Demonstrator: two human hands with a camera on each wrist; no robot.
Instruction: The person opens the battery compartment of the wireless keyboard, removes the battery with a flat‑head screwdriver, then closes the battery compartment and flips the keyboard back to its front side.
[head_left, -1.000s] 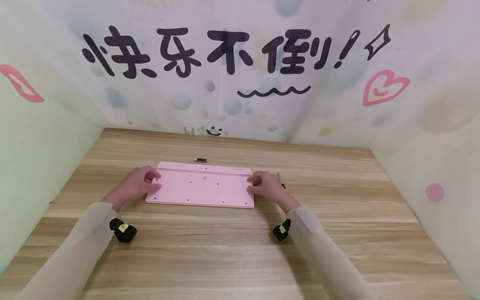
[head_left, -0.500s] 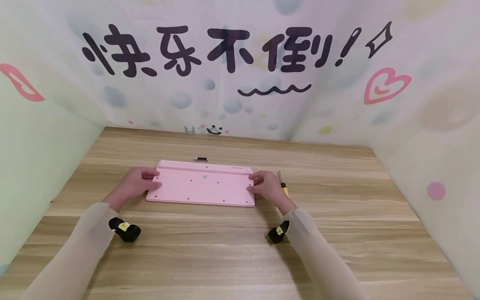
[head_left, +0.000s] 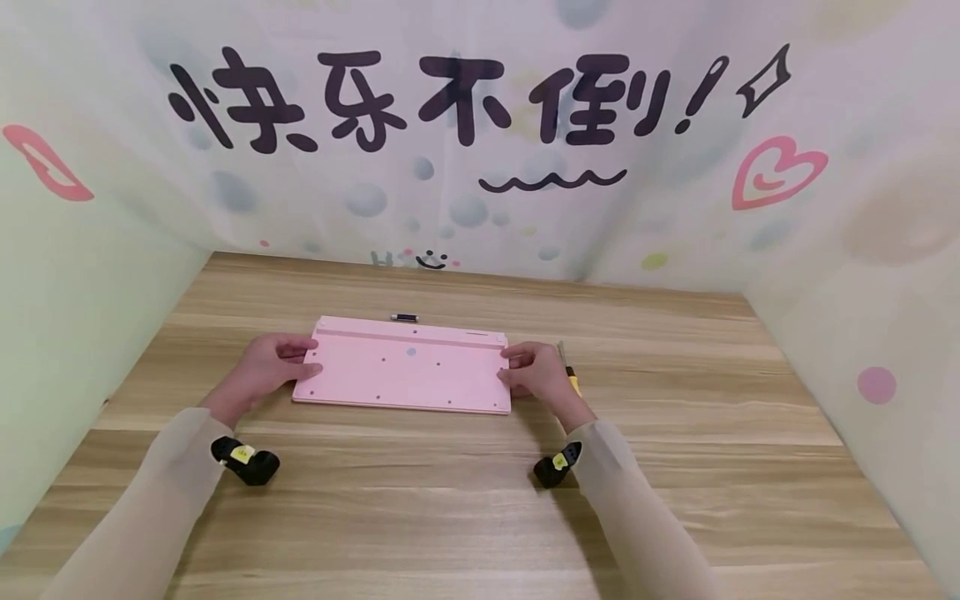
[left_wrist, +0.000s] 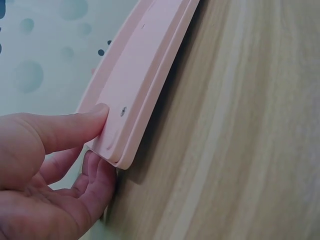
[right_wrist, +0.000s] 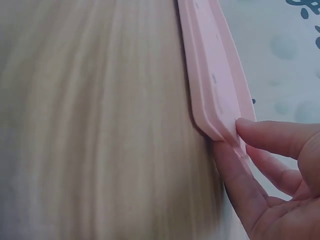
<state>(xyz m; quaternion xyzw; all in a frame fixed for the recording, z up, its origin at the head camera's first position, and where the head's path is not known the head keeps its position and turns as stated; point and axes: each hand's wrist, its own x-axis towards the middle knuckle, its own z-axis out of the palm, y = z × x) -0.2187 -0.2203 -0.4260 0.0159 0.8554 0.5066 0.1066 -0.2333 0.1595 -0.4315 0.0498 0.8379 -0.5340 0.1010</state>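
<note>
A pink keyboard (head_left: 408,375) lies face down on the wooden table, its underside dotted with several small screws and a raised bar along the far edge. My left hand (head_left: 270,367) pinches its left end, thumb (left_wrist: 92,121) on the upper face and curled fingers (left_wrist: 102,187) beneath. At the opposite end my right hand (head_left: 536,373) grips in the same way, with the thumb (right_wrist: 270,134) on top and fingers (right_wrist: 240,177) under the corner. Both wrist views show a dark shadow strip along the keyboard's lower edge. The keys are hidden.
Just behind the keyboard lies a small black cylinder with silver ends (head_left: 405,317). A screwdriver (head_left: 573,382) with a yellow and black handle rests to the right of my right hand, partly covered by it. A printed curtain (head_left: 465,217) stands at the table's back edge.
The keyboard stays nearly in place between both hands. My left fingers have drawn back slightly to its edge, and more of the screwdriver's yellow handle shows beside my right hand.
</note>
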